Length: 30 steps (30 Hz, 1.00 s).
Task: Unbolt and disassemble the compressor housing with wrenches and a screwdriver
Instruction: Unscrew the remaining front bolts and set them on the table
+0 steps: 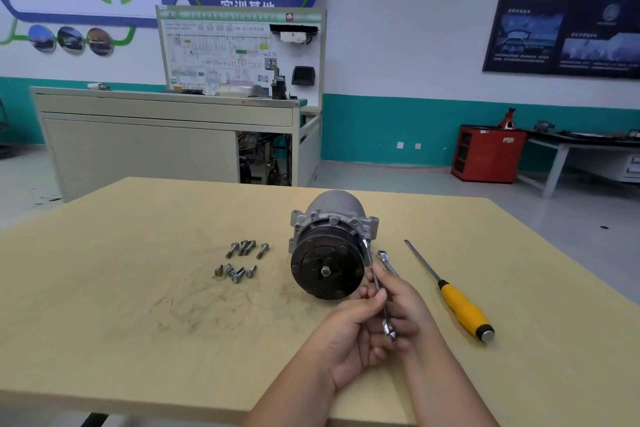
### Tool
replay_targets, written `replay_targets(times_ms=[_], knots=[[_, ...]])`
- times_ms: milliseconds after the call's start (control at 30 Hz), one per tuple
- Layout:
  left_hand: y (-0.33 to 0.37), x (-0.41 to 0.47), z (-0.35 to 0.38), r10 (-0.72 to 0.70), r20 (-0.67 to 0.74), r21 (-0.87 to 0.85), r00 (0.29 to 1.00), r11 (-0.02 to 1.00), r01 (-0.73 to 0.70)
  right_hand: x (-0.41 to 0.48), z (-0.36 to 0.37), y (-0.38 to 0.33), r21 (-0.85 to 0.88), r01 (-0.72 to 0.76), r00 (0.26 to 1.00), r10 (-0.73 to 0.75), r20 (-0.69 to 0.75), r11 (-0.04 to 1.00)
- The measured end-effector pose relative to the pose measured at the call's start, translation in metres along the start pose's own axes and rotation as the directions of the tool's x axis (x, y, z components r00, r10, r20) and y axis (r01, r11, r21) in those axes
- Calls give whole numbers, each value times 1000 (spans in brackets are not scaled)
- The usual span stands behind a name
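Head view: the left hand [349, 333] and the right hand [407, 305] meet at the near middle of the tabletop [138, 322], both on one wrench [378, 288]. The left hand's fingers [375, 298] are curled and pinch the wrench's shank from the left. The right hand's fingers are curled behind the shank, with the wrench's lower end lying across them. From the fingers the wrench slants up and away, and its far end sits at the flange of the compressor [332, 246], on that flange's right side.

The compressor lies on the tabletop just beyond the fingers and slightly to their left. Its dark pulley face is turned toward the person, with a nut at its centre.

A second wrench [386, 262] lies on the tabletop just past the right fingertips, partly hidden by them. To the right of the fingers, apart from them, lies a screwdriver [450, 291], yellow handle nearest, tip pointing away. Well to the left of the fingers, loose bolts [242, 260] lie in two small clusters.
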<state>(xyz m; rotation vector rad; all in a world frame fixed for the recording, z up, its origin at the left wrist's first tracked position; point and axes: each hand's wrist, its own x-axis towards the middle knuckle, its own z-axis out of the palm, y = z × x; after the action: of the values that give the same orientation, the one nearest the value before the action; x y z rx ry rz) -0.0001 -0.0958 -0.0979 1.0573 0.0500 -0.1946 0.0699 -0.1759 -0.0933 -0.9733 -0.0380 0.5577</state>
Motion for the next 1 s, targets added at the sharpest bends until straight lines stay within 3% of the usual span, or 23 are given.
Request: replay_targets(times_ms=[100, 167, 567, 633, 733, 833, 1000], knots=[[-2, 1, 0, 14, -32, 49, 999, 999, -12, -1, 3, 5, -193, 142, 982, -163, -96, 971], [-2, 2, 1, 10, -65, 45, 998, 999, -7, -3, 6, 7, -235, 183, 969, -216, -121, 955], [-1, 3, 2, 27, -65, -2, 998, 1000, -27, -2, 3, 3, -251, 187, 962, -229, -147, 950], [-1, 4, 0, 29, -46, -27, 999, 999, -30, 0, 1, 4, -192, 160, 978, -182, -106, 968], [0, 4, -3, 42, -16, -83, 999, 996, -43, -2, -2, 3, 53, 25, 999, -27, 28, 998], [-1, 5, -2, 66, -3, -123, 998, 990, -66, -3, -5, 3, 136, -22, 993, 6, 120, 990], [0, 4, 0, 80, -9, -149, 997, 986, -80, -2, -3, 6, 253, -72, 989, 36, 142, 965]])
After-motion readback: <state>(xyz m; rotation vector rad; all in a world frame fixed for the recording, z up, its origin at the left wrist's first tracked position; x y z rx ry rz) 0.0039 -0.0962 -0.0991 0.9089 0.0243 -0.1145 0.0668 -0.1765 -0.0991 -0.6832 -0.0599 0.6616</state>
